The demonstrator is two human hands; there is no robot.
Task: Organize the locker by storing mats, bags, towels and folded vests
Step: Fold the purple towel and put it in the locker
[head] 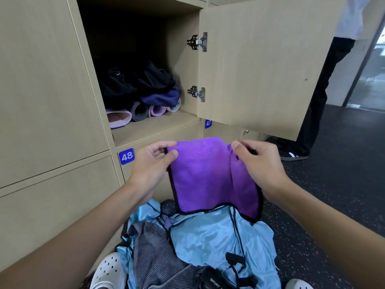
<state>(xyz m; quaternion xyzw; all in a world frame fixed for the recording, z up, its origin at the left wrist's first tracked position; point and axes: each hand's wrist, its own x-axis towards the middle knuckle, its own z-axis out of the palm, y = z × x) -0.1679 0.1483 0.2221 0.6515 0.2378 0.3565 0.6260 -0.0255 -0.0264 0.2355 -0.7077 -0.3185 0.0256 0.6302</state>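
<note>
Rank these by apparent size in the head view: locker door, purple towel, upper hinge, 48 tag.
1. locker door
2. purple towel
3. upper hinge and 48 tag look alike; unranked.

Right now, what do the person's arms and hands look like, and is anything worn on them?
The left hand and right hand are bare: no gloves, rings or watch visible. Left forearm and right forearm are also bare; no sleeve in view.
</note>
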